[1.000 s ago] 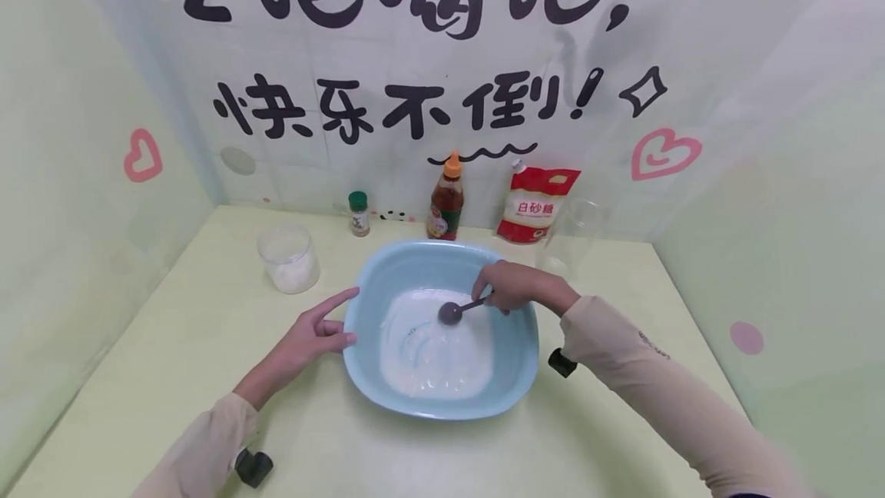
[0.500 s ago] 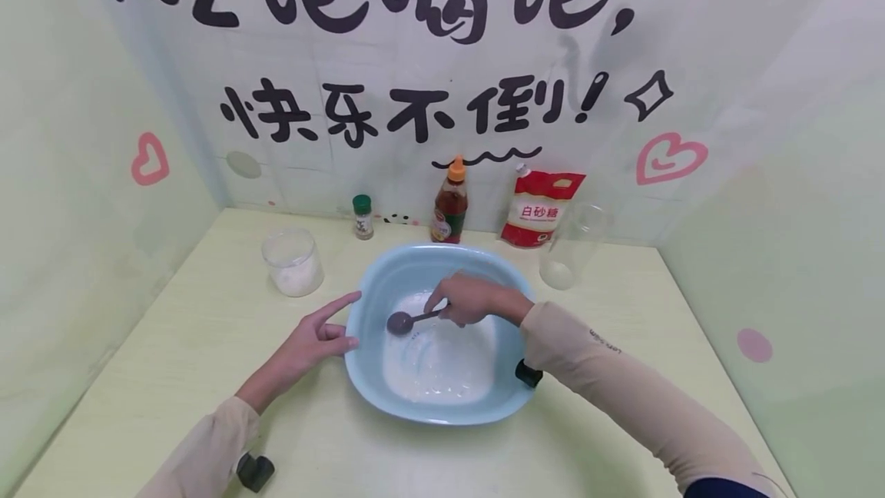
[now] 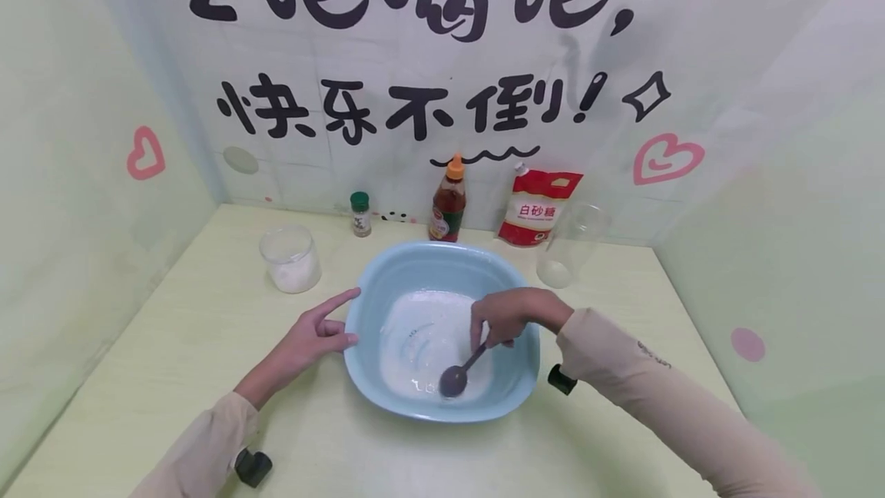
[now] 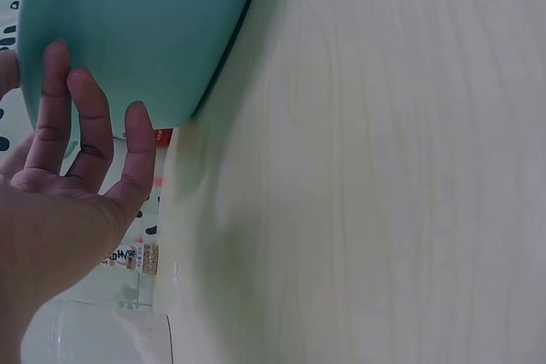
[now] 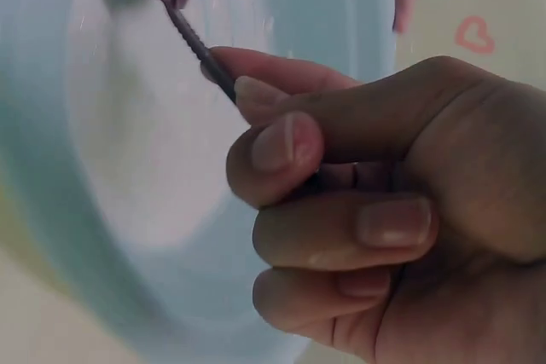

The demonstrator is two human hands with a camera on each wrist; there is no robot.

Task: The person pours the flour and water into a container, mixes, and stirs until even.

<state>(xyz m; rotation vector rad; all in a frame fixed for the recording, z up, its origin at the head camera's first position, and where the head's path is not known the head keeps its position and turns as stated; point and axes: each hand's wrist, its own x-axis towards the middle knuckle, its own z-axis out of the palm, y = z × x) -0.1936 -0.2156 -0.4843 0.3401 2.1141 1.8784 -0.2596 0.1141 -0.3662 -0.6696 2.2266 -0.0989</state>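
Spoon (image 3: pixel 453 382) shifted toward near basin rim (image 3: pixel 442 416), dark, glossy, slim-handled

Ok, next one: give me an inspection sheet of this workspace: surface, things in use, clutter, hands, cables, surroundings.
Surface: pale wood-grain table.
Things in use: blue basin holding white contents; dark spoon reaching inside.
Clutter: clear jar, green-capped shaker, orange-capped bottle, red-and-white pouch, clear container.
Hands: left hand touches the blue basin; right hand grips the dark spoon.
Cables: nothing seen.
Surroundings: pale walls with black lettering and pink hearts.
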